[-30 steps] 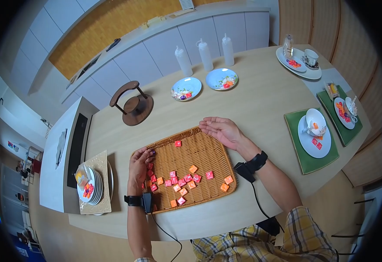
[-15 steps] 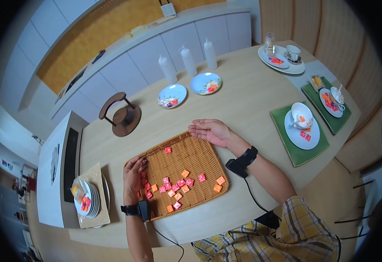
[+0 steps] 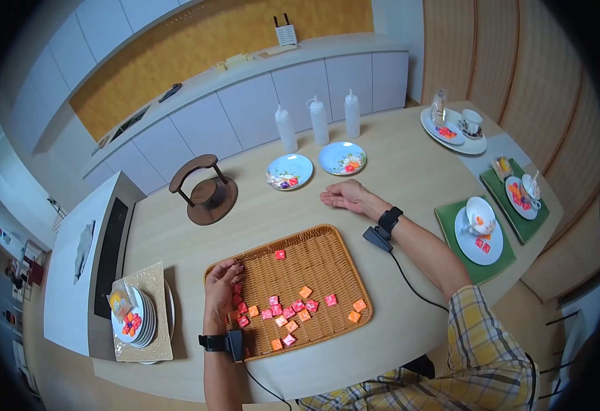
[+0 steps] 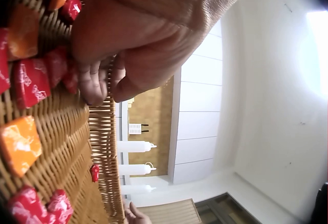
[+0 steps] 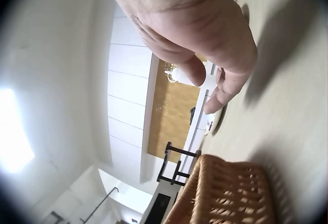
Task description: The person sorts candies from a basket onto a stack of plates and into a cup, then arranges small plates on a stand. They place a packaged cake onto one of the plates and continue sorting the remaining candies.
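Note:
A wicker basket point(image 3: 317, 257) holds several wrapped square pieces, red, pink and orange, mostly in its near and left parts; one red piece point(image 3: 280, 254) lies alone near its far edge. At the basket's left rim, my left hand point(image 3: 222, 288) grips the wickerwork; in the left wrist view its fingers point(image 4: 93, 83) are inside and the thumb is outside. My right hand point(image 3: 352, 196) is beyond the basket, near two blue floral plates point(image 3: 291, 169), point(image 3: 343, 156), with relaxed fingers and nothing in them. The right wrist view shows this hand point(image 5: 200, 34) apart from the basket point(image 5: 230, 188).
Three squeeze bottles point(image 3: 319, 122) stand behind the blue plates. A dark wooden stand point(image 3: 212, 198) is at the back left, stacked plates point(image 3: 150, 318) at the left. Green mats point(image 3: 450, 218) with dishes lie at the right, a large white plate point(image 3: 476, 145) behind them.
My right hand has left the basket's far rim and moved away toward the blue plates. My left hand stays at the left rim. The head view has shifted.

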Tool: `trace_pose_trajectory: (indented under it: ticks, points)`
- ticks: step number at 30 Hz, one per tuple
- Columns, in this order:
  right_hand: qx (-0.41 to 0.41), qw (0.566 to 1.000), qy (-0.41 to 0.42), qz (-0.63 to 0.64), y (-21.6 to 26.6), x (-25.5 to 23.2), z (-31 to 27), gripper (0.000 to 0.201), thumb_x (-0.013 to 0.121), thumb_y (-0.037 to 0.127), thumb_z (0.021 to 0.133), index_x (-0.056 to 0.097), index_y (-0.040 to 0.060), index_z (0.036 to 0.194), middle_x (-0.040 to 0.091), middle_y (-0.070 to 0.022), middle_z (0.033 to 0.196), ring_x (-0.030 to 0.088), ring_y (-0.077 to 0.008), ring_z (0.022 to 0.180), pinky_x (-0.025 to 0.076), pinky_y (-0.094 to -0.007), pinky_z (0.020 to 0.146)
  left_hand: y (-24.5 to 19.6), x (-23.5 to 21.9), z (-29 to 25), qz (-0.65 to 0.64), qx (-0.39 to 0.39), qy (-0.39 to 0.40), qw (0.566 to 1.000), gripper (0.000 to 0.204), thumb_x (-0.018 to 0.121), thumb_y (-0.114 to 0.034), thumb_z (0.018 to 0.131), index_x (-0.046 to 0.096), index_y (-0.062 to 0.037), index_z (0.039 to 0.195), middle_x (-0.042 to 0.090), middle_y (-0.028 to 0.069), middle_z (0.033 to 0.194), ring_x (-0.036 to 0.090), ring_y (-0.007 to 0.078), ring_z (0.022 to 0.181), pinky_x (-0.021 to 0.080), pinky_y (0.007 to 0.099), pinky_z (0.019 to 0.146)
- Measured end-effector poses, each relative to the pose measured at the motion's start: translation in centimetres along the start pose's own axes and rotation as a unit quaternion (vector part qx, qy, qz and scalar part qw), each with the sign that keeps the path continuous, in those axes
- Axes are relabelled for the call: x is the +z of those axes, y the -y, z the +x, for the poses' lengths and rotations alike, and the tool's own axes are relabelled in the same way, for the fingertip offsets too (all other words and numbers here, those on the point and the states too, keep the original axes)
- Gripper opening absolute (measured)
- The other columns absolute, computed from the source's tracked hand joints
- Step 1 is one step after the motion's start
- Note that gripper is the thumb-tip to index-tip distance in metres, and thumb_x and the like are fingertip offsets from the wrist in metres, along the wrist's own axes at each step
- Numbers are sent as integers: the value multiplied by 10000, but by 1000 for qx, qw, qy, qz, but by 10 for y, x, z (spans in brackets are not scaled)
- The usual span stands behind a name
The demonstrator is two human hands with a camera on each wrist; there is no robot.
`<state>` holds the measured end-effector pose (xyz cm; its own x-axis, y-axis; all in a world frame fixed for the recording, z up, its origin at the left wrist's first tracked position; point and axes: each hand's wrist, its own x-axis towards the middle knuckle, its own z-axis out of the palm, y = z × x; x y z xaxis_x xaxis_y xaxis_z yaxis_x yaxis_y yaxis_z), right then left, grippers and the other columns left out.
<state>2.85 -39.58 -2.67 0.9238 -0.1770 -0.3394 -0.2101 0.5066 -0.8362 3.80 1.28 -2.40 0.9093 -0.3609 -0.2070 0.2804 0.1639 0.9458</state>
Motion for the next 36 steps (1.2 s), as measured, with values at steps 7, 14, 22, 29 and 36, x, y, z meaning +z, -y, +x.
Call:
trace_pose_trajectory:
  ticks: [7, 14, 22, 29, 36]
  points:
    - [-15, 984, -35, -176, 10, 19, 63, 342, 536, 132, 954, 495, -172, 1105, 636, -239, 1006, 681, -265, 860, 597, -312, 754, -2, 4, -2, 23, -6, -30, 999, 186, 634, -60, 885, 578, -19, 1057, 660, 58, 905, 579, 78, 703, 468, 184, 565]
    - [-31, 981, -83, -174, 3, 31, 100, 358, 540, 113, 934, 487, -213, 1071, 660, -277, 900, 700, -304, 735, 608, -324, 599, 3, -2, 2, 28, -7, -26, 999, 196, 615, -45, 893, 579, 1, 1080, 662, 75, 949, 612, 118, 827, 507, 226, 730]
    - [-31, 974, -101, -203, -2, 36, 117, 274, 462, 3, 886, 503, -227, 1029, 667, -276, 853, 703, -294, 699, 597, -306, 561, -1, 1, -1, 55, -28, -35, 998, 200, 632, -87, 898, 584, -23, 1081, 663, 45, 926, 594, 90, 787, 469, 189, 596]
    - [-61, 970, -108, -208, 11, 56, 95, 267, 497, 26, 900, 514, -208, 1027, 664, -263, 856, 697, -246, 682, 596, -259, 572, 6, -4, 3, 44, -16, -25, 999, 218, 626, -99, 903, 582, -25, 1103, 667, 44, 946, 598, 93, 795, 469, 196, 618]
    - [-69, 965, -22, -251, 22, 109, 75, 283, 489, 32, 900, 526, -216, 1031, 669, -252, 847, 698, -225, 702, 566, -231, 545, 6, -4, 3, 55, -11, -26, 998, 173, 607, -88, 922, 584, -30, 1083, 661, 37, 937, 612, 87, 779, 490, 190, 623]
